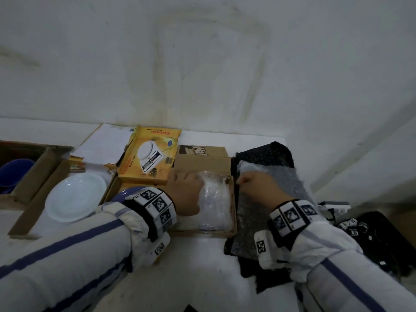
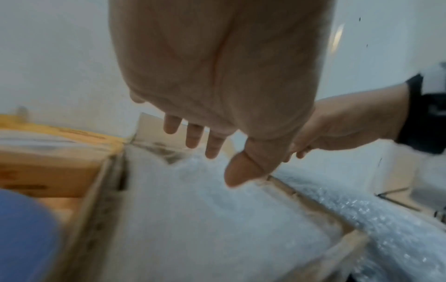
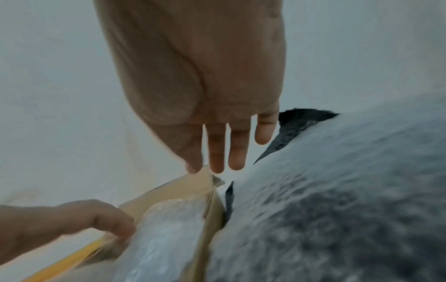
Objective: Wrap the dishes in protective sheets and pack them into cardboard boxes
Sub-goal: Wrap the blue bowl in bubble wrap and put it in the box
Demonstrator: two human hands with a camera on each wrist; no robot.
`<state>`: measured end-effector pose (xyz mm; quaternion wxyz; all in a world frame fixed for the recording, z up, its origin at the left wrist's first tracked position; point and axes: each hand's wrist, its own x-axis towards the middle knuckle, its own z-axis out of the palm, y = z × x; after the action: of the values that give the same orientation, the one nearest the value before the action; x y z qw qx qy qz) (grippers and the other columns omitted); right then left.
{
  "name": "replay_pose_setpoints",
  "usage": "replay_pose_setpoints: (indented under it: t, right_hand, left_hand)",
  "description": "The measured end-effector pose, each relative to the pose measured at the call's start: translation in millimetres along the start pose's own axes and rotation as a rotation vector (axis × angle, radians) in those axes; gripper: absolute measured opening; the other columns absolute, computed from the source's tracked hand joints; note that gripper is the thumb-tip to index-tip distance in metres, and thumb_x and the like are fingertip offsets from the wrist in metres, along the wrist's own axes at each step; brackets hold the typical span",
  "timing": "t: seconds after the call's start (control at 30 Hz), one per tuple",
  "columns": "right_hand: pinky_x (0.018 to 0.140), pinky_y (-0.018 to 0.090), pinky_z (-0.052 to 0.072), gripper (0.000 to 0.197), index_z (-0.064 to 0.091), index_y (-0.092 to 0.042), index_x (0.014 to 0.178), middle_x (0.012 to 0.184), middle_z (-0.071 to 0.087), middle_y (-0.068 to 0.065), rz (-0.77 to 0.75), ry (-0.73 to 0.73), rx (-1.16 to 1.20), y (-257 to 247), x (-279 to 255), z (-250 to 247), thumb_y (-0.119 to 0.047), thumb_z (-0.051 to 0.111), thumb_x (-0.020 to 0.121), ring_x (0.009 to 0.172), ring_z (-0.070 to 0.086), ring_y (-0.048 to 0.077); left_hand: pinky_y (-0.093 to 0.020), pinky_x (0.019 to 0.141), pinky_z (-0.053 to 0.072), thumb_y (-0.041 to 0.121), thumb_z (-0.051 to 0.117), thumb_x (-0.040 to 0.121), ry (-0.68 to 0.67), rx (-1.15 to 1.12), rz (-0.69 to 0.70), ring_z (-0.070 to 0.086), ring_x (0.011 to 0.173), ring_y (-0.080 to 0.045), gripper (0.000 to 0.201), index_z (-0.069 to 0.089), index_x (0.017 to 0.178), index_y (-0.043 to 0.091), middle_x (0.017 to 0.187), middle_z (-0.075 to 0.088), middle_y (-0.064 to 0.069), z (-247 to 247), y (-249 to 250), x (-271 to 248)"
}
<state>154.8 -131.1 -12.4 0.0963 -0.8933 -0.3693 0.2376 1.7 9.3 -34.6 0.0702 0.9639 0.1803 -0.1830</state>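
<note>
A bubble-wrapped bundle (image 1: 215, 199) lies inside an open cardboard box (image 1: 202, 233) at the table's middle. My left hand (image 1: 186, 191) reaches into the box with fingers straight, beside and over the bundle (image 2: 205, 219); one fingertip touches the wrap. My right hand (image 1: 254, 183) hovers at the box's right wall, fingers (image 3: 217, 152) straight, tips by the box's far corner (image 3: 193, 183), holding nothing. A loose bubble-wrap sheet (image 1: 270, 194) lies right of the box under that hand. A bare white plate (image 1: 75, 197) sits to the left. A blue bowl (image 1: 125, 194) peeks from under my left wrist.
A yellow kitchen-scale carton (image 1: 148, 156) stands behind the box, touching it. The bubble-wrap sheet rests on a black cloth (image 1: 270, 152). Flat cardboard pieces (image 1: 38, 192) and a blue container (image 1: 15, 174) are at far left. Dark gear (image 1: 371, 233) sits at right. A white wall rises close behind.
</note>
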Motion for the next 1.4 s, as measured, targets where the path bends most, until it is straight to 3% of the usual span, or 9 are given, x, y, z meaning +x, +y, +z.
replay_pose_setpoints:
  t: [0.13, 0.23, 0.47, 0.7, 0.9, 1.1, 1.2, 1.3, 1.4]
  right_hand:
    - [0.095, 0.031, 0.045, 0.026, 0.066, -0.016, 0.110, 0.121, 0.062, 0.007, 0.099, 0.083, -0.060, 33.7, -2.8, -5.0, -0.010, 0.046, 0.093, 0.112, 0.058, 0.026]
    - [0.094, 0.034, 0.048, 0.024, 0.068, -0.016, 0.106, 0.118, 0.064, 0.009, 0.112, 0.067, -0.113, 47.1, -2.9, 8.5, -0.016, 0.049, 0.091, 0.109, 0.058, 0.027]
    - [0.097, 0.030, 0.037, 0.024, 0.064, -0.016, 0.107, 0.122, 0.050, 0.014, 0.054, 0.131, -0.077, 64.2, -5.6, 27.1, -0.017, 0.058, 0.085, 0.118, 0.046, 0.032]
    - [0.097, 0.029, 0.039, 0.026, 0.065, -0.009, 0.111, 0.121, 0.052, 0.016, 0.025, 0.154, 0.028, 65.6, -11.2, 21.1, -0.012, 0.056, 0.086, 0.114, 0.050, 0.031]
    - [0.098, 0.028, 0.038, 0.021, 0.069, -0.014, 0.100, 0.118, 0.054, 0.011, 0.081, 0.175, 0.142, 59.9, -11.5, 14.3, -0.009, 0.057, 0.084, 0.115, 0.049, 0.029]
    - [0.079, 0.028, 0.040, 0.012, 0.058, -0.022, 0.077, 0.094, 0.055, 0.004, 0.143, 0.357, 0.278, 53.4, -8.8, -5.5, -0.012, 0.052, 0.081, 0.093, 0.053, 0.025]
    - [0.081, 0.036, 0.046, 0.009, 0.057, -0.020, 0.089, 0.100, 0.055, 0.007, 0.204, 0.375, 0.346, 50.9, -3.4, -15.7, -0.022, 0.049, 0.085, 0.094, 0.053, 0.029]
    - [0.061, 0.029, 0.036, 0.022, 0.039, -0.023, 0.072, 0.070, 0.042, 0.003, 0.232, 0.317, 0.510, 42.9, -1.7, -18.4, -0.035, 0.050, 0.085, 0.061, 0.042, 0.019]
    - [0.064, 0.030, 0.040, 0.035, 0.037, -0.021, 0.069, 0.065, 0.039, 0.003, 0.275, 0.182, 0.661, 25.5, -1.3, -16.1, -0.047, 0.051, 0.089, 0.055, 0.037, 0.016]
  left_hand:
    - [-0.030, 0.089, 0.041, 0.016, 0.044, 0.095, -0.052, -0.464, 0.152, 0.052, 0.113, -0.026, 0.034, 0.052, 0.128, 0.012, 0.130, 0.051, -0.009, -19.7, 47.4, 23.9]
    - [-0.029, 0.065, 0.033, 0.008, 0.038, 0.096, -0.117, -0.639, 0.162, 0.044, 0.071, -0.022, 0.014, 0.049, 0.088, 0.012, 0.093, 0.051, -0.016, -13.6, 72.8, 48.2]
    - [-0.025, 0.051, 0.029, 0.007, 0.044, 0.094, -0.045, -0.903, 0.014, 0.034, 0.054, -0.018, 0.028, 0.035, 0.070, 0.018, 0.063, 0.037, -0.005, -16.0, 103.0, 67.8]
    - [-0.023, 0.044, 0.040, 0.014, 0.058, 0.089, -0.054, -1.023, -0.183, 0.045, 0.051, -0.014, 0.027, 0.043, 0.066, 0.015, 0.061, 0.046, -0.001, -23.9, 116.2, 74.6]
    - [-0.032, 0.066, 0.033, 0.015, 0.069, 0.081, -0.054, -1.106, -0.117, 0.045, 0.069, -0.020, 0.024, 0.051, 0.067, 0.009, 0.072, 0.050, -0.013, -21.7, 107.0, 65.0]
    - [-0.031, 0.069, 0.040, 0.015, 0.053, 0.089, 0.066, -1.474, -0.073, 0.051, 0.075, -0.019, 0.011, 0.051, 0.078, 0.012, 0.082, 0.053, -0.008, -44.4, 92.7, 46.3]
    - [-0.033, 0.065, 0.044, 0.021, 0.050, 0.082, 0.054, -1.705, -0.111, 0.052, 0.073, -0.023, 0.017, 0.050, 0.089, 0.006, 0.092, 0.050, -0.016, -57.6, 74.7, 31.7]
    - [-0.028, 0.060, 0.047, 0.018, 0.046, 0.087, 0.023, -1.856, -0.122, 0.057, 0.059, -0.020, 0.023, 0.059, 0.074, 0.003, 0.073, 0.060, -0.012, -56.9, 48.6, 22.4]
    - [-0.037, 0.086, 0.044, 0.014, 0.054, 0.084, 0.152, -1.900, -0.233, 0.057, 0.081, -0.018, 0.019, 0.050, 0.065, 0.016, 0.081, 0.059, -0.003, -48.8, 20.9, 12.9]
